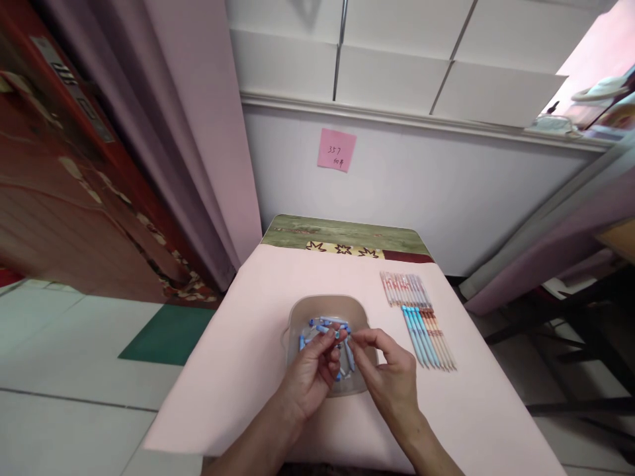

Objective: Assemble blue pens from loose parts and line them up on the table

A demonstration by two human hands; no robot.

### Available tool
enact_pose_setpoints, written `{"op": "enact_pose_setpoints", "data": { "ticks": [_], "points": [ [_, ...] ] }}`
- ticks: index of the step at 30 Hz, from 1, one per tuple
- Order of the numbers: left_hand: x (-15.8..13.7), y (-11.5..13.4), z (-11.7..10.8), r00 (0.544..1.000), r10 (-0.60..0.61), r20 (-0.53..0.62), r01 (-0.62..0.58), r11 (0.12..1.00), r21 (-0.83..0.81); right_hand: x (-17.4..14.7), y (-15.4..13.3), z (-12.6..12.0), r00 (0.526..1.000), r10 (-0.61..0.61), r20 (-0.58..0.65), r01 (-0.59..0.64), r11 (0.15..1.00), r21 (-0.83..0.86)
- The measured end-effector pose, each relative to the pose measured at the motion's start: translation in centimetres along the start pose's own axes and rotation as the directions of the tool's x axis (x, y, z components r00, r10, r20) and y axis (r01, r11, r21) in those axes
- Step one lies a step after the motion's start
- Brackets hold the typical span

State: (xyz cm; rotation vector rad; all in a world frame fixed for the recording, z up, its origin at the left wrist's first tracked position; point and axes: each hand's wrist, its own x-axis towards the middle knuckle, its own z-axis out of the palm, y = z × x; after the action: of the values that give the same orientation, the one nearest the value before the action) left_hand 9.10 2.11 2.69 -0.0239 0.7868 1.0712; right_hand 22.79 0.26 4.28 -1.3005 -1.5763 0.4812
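Observation:
Over a beige plastic bin (305, 309), my left hand (312, 370) is closed around a blue pen part (324, 329), pinched between thumb and fingers. Close by on its right, my right hand (391, 370) has thumb and index finger drawn together at the tips. Anything between them is too small to make out. Several loose blue pen parts (350, 356) lie in the bin below, partly hidden by both hands.
Right of the bin, blue pens (421, 338) lie in a row beside beige-and-brown pens (440, 340). Behind them is a row of clear pens with red marks (405, 289). A pink cloth (238, 370) covers the table, which stands against a white wall (387, 178).

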Motion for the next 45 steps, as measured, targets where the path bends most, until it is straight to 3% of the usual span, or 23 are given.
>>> {"op": "enact_pose_setpoints", "data": {
  "ticks": [11, 19, 26, 33, 36, 39, 41, 45],
  "points": [
    [-0.1, -0.8, -0.8, 1.0, 0.013, 0.01, -0.013, 1.0, 0.026, -0.4, -0.3, -0.1, 0.987, -0.114, 0.114, 0.131, 0.979, -0.159],
    [-0.7, -1.6, -0.6, 0.998, 0.06, 0.015, -0.06, 0.996, 0.069, -0.8, -0.4, -0.1, 0.988, -0.06, 0.146, 0.088, 0.977, -0.196],
    [-1.0, -1.7, -0.8, 0.999, -0.028, 0.038, 0.026, 0.998, 0.052, -0.9, -0.2, -0.6, 0.985, 0.003, 0.174, 0.014, 0.995, -0.094],
    [-0.8, -1.9, -1.2, 0.989, -0.113, 0.092, 0.119, 0.991, -0.056, -0.9, -0.6, -0.1, 0.983, -0.107, 0.146, 0.126, 0.984, -0.126],
    [-0.9, -1.9, -1.2, 0.983, -0.144, 0.116, 0.152, 0.986, -0.063, -1.0, -0.7, 0.0, 0.988, -0.064, 0.143, 0.08, 0.99, -0.112],
    [-1.1, -1.1, -1.3, 0.978, -0.154, 0.141, 0.166, 0.983, -0.078, -1.0, -0.5, -0.2, 0.994, 0.015, 0.107, -0.007, 0.997, -0.075],
    [-1.3, 0.0, -1.2, 0.985, -0.101, 0.141, 0.117, 0.987, -0.112, -0.9, -0.3, -0.5, 0.996, 0.044, 0.081, -0.039, 0.997, -0.066],
    [-1.8, 3.0, -1.2, 1.0, 0.014, -0.012, -0.016, 0.988, -0.155, -0.5, 0.7, -1.1, 0.993, 0.096, 0.062, -0.09, 0.992, -0.084]
  ]
}}
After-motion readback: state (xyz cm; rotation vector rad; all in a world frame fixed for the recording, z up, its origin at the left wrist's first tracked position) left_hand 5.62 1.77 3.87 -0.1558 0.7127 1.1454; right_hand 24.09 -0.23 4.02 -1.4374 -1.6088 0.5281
